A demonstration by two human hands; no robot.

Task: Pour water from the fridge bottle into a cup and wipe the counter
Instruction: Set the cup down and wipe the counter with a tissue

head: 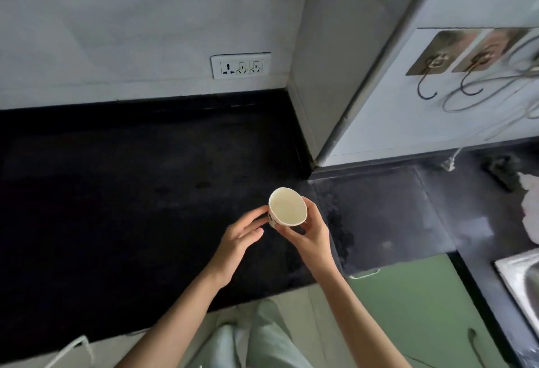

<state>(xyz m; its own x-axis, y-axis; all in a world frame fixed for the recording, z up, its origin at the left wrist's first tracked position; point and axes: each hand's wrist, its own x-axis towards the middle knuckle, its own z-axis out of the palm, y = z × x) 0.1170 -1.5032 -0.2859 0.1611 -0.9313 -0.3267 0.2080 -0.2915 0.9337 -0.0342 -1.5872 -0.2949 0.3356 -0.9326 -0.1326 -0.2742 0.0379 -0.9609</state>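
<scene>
A white paper cup [286,206] with a red print on its side is held above the black counter [116,207], tilted so its empty inside faces me. My right hand [311,232] grips it from the right, fingers curled round its wall and base. My left hand [243,233] reaches in from the left with straight fingers, and its fingertips touch the cup's side. No bottle is in view.
A wall socket [241,65] sits above the counter's back edge. A white cabinet side [437,82] with hooks [425,88] stands at the right. A steel sink [522,283] and a pale cloth or bag [530,207] lie far right. Green cabinet doors [414,306] are below.
</scene>
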